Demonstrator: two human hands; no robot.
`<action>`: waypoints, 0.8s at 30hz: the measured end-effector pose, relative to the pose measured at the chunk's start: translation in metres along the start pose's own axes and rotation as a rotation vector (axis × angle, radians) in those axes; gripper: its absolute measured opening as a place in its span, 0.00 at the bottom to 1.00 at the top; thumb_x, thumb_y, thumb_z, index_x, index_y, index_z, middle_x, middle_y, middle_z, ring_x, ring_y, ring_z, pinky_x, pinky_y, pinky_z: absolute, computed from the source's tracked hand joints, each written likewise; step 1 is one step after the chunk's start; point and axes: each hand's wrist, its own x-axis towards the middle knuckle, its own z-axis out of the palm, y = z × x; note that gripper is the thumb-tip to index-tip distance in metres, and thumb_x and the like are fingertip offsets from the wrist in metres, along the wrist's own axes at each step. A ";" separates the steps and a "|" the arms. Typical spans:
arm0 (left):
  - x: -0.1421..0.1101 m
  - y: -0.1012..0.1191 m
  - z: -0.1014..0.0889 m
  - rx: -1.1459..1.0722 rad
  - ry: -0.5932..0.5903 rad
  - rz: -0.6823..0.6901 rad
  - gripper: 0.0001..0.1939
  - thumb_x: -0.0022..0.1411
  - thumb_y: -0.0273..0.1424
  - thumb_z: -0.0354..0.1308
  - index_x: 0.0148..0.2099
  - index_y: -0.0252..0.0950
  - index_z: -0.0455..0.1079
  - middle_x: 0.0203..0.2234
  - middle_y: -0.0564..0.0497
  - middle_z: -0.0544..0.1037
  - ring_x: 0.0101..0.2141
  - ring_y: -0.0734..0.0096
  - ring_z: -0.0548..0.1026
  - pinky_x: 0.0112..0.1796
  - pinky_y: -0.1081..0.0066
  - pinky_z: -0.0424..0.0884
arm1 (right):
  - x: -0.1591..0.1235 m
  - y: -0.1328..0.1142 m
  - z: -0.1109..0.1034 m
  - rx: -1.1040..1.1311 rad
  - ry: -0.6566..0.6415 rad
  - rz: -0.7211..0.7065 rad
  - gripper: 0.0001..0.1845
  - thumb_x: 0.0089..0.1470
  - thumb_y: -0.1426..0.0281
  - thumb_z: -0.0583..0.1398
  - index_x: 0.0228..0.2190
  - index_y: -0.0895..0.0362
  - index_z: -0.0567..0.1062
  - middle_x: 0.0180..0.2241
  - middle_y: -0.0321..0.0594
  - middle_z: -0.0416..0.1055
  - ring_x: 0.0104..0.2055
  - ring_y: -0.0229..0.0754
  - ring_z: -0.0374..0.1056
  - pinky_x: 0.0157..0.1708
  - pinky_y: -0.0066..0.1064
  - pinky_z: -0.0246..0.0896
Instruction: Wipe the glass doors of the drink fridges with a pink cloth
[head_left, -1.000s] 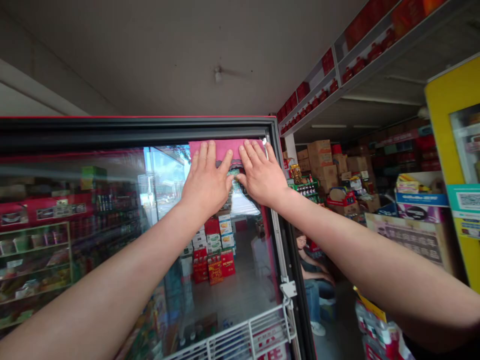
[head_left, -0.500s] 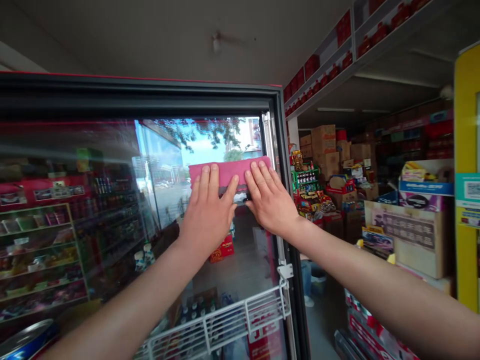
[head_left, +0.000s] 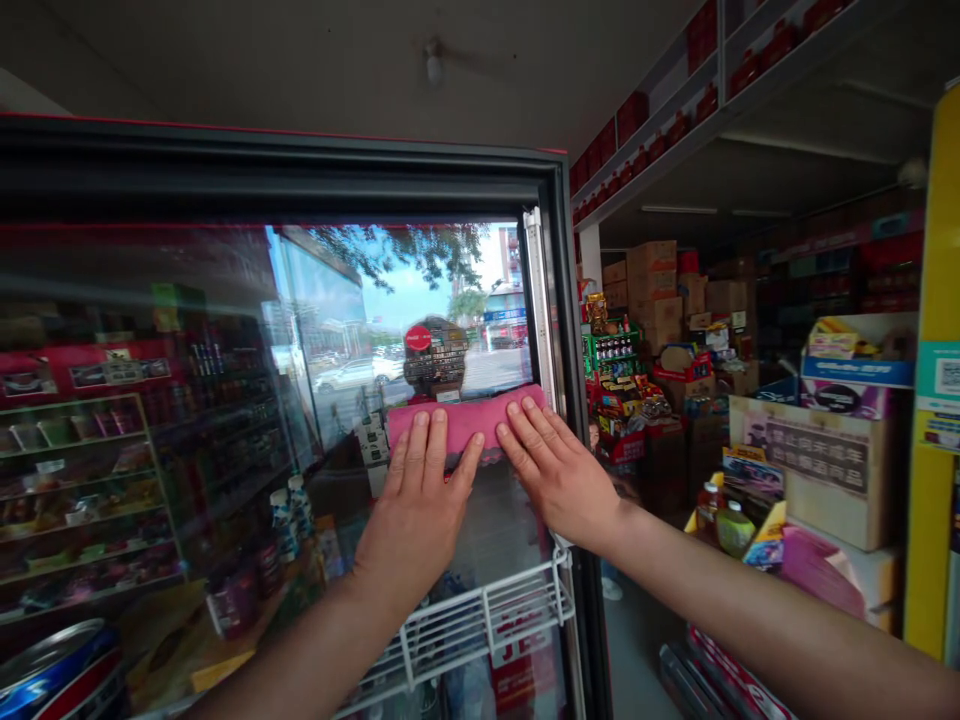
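Cloth (head_left: 472, 418) has slid down the door (head_left: 337, 168) glass, so the pane's upper part shows uncovered. It's below the door's top edge, above the door's rack (head_left: 450, 628). Left hand (head_left: 409, 520) and right hand (head_left: 566, 490) press it flat, fingers extended, neither clamped.

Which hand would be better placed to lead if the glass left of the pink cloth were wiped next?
Probably the left hand: it lies on the pink cloth, nearer that glass, while the right hand is beside the frame.
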 end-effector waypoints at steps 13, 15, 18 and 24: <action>-0.007 -0.010 -0.009 -0.001 -0.037 0.018 0.44 0.66 0.47 0.70 0.78 0.40 0.63 0.78 0.25 0.53 0.76 0.30 0.57 0.70 0.40 0.67 | 0.000 -0.007 -0.004 -0.012 -0.082 -0.036 0.47 0.65 0.61 0.68 0.74 0.70 0.61 0.78 0.69 0.48 0.81 0.72 0.49 0.74 0.66 0.60; 0.009 -0.026 -0.015 0.015 -0.025 -0.005 0.44 0.69 0.47 0.67 0.79 0.39 0.60 0.79 0.26 0.49 0.78 0.32 0.53 0.72 0.39 0.63 | 0.024 -0.002 -0.006 -0.018 -0.062 0.005 0.49 0.66 0.57 0.68 0.75 0.69 0.59 0.79 0.67 0.45 0.82 0.71 0.46 0.76 0.67 0.55; 0.039 -0.055 -0.030 0.039 -0.008 -0.034 0.43 0.73 0.45 0.62 0.81 0.37 0.54 0.80 0.25 0.44 0.79 0.32 0.47 0.74 0.39 0.57 | 0.070 0.011 -0.015 -0.035 -0.013 0.056 0.48 0.69 0.55 0.65 0.77 0.67 0.56 0.80 0.63 0.43 0.83 0.70 0.42 0.79 0.67 0.47; 0.101 -0.118 -0.072 0.054 0.039 -0.092 0.41 0.77 0.46 0.56 0.82 0.34 0.51 0.82 0.28 0.42 0.81 0.36 0.41 0.76 0.40 0.48 | 0.168 0.043 -0.042 -0.038 0.096 0.094 0.41 0.74 0.56 0.57 0.77 0.61 0.54 0.81 0.56 0.45 0.83 0.65 0.41 0.80 0.71 0.34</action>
